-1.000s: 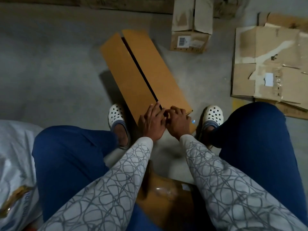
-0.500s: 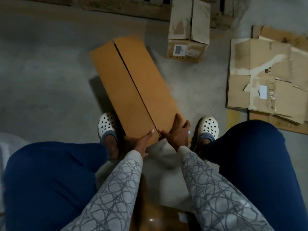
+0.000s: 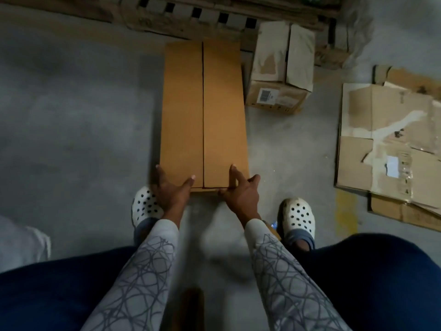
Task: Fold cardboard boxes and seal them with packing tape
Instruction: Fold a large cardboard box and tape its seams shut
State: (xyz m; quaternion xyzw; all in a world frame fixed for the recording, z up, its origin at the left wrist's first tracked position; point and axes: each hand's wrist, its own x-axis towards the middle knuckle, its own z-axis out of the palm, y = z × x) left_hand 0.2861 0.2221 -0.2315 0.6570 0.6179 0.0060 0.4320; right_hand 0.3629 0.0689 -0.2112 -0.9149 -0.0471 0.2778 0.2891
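Note:
A long brown cardboard box lies on the concrete floor, running straight away from me, its two top flaps closed with a dark seam down the middle. My left hand is at the near left corner, thumb on the top flap and fingers spread along the left side. My right hand is at the near right corner, fingers spread on the top and down the right side. No tape is visible on the seam. A brown object, partly hidden between my arms, sits near my lap.
A worn small carton with a barcode label stands just right of the box's far end. Flattened torn cardboard lies at the right. A wooden pallet runs along the back. My white clogs flank the box's near end.
The box has swung from a diagonal to straight ahead. My hands have moved apart from the seam's near end to the two near corners.

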